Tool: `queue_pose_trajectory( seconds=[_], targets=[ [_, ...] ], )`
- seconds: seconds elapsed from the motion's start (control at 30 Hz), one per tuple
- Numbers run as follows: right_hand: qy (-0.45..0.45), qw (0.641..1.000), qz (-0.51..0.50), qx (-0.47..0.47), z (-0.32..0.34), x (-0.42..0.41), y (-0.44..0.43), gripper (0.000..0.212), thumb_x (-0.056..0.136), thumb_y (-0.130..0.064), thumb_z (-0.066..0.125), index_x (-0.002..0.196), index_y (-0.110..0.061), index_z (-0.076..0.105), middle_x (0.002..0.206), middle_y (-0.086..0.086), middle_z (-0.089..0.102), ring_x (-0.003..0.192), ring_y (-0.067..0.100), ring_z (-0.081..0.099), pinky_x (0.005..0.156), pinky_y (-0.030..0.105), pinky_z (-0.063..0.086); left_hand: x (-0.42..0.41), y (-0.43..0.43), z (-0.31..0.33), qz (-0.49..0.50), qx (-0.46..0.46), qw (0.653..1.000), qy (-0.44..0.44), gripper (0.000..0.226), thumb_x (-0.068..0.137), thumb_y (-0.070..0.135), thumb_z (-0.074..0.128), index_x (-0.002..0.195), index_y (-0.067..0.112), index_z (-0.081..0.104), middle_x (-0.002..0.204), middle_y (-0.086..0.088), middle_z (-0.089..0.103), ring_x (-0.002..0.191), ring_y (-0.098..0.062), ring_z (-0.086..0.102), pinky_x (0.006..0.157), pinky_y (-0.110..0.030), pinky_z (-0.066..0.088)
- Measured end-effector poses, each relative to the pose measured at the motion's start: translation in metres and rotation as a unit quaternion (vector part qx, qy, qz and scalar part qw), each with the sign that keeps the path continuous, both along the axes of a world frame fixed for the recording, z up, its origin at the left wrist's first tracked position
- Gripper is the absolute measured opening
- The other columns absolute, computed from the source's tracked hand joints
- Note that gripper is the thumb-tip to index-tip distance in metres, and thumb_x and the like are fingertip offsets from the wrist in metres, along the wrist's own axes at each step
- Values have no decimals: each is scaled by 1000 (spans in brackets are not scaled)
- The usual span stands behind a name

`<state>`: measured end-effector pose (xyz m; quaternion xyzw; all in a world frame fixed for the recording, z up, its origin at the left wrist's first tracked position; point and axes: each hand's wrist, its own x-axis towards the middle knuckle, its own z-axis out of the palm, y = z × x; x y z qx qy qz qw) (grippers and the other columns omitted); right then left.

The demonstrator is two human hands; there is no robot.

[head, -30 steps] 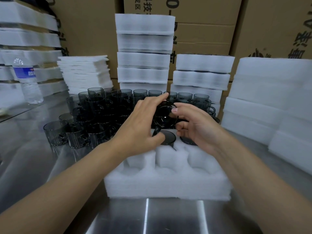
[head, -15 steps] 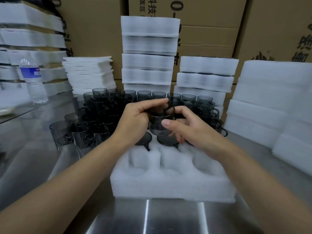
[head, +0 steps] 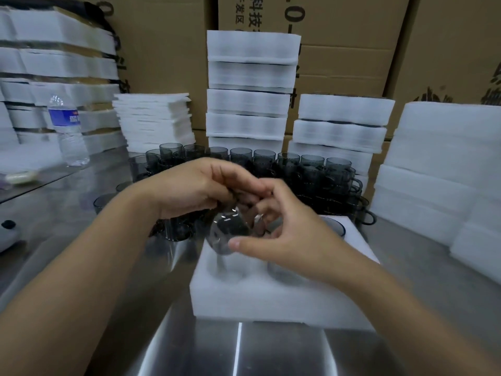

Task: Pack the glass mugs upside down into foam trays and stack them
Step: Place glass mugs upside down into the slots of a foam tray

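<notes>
Now, starting at the far left, a water bottle (head: 69, 131) stands on the steel table (head: 67, 267), well apart from the work. Moving in, the left hand (head: 195, 188) comes from above with its fingers curled down onto the upper part of a dark glass mug (head: 229, 234); motion blur hides exactly where they pinch it. Behind the hands stands a crowd of loose mugs (head: 311, 172) waiting their turn. The mug has come down and toward the person over the last second. It was held high over the back row of the foam tray (head: 271, 305), and now it hangs tilted just above the front-left pocket, not yet seated. The right hand (head: 295, 240) grips it from the other side, thumb across the glass wall and fingers curled behind.

So the turning-over step looks nearly done, and the next move is probably to lower it mouth-down into that pocket. Further right, a packed mug (head: 334, 227) sits in the back corner of the tray, and the front pockets appear empty. Stacks of foam trays (head: 433, 158) rise at the right edge.
</notes>
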<state>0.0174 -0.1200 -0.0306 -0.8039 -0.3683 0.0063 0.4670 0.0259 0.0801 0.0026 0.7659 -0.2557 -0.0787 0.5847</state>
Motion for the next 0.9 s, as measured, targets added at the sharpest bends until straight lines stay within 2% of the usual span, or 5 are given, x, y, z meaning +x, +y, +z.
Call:
queue_pose_trajectory(
  seconds=[0.13, 0.37, 0.63, 0.77, 0.9],
  targets=[
    [-21, 998, 19, -54, 0, -6, 0, 63, 66, -48, 80, 121, -44, 49, 102, -31, 56, 93, -11, 54, 75, 10, 42, -5, 15, 6, -40, 107, 992, 44, 60, 77, -25, 41, 86, 23, 75, 111, -14, 68, 102, -18, 66, 82, -26, 54],
    [-44, 992, 48, -112, 2, -10, 1, 59, 71, -40, 80, 122, -42, 51, 112, -20, 51, 112, -1, 48, 99, 32, 42, -3, 19, 2, -21, 121, 986, 110, 29, 63, -6, 43, 86, 7, 53, 91, -9, 60, 84, -13, 58, 66, -15, 47],
    [-65, 983, 59, -161, 0, -7, 0, 61, 74, -49, 75, 127, -44, 46, 111, -32, 42, 116, -10, 38, 99, 20, 35, -3, 23, 3, -38, 143, 983, 108, 48, 75, 4, 54, 123, 8, 55, 127, -10, 62, 121, -19, 56, 104, -30, 43],
    [-102, 976, 50, -187, -4, -6, 3, 62, 73, -55, 73, 127, -44, 45, 106, -38, 38, 111, -13, 33, 90, 8, 29, -4, 24, 5, -68, 183, 976, 93, 64, 73, 11, 71, 132, 18, 47, 135, 2, 57, 128, -12, 50, 110, -34, 37],
    [-79, 983, 38, -159, -5, -5, 5, 61, 63, -78, 55, 116, -50, 48, 110, -34, 43, 111, -14, 35, 87, 14, 33, -5, 22, 6, -86, 234, 966, 74, 76, 67, 19, 77, 135, 22, 43, 138, 9, 53, 131, -9, 45, 110, -33, 37]
  ],
)
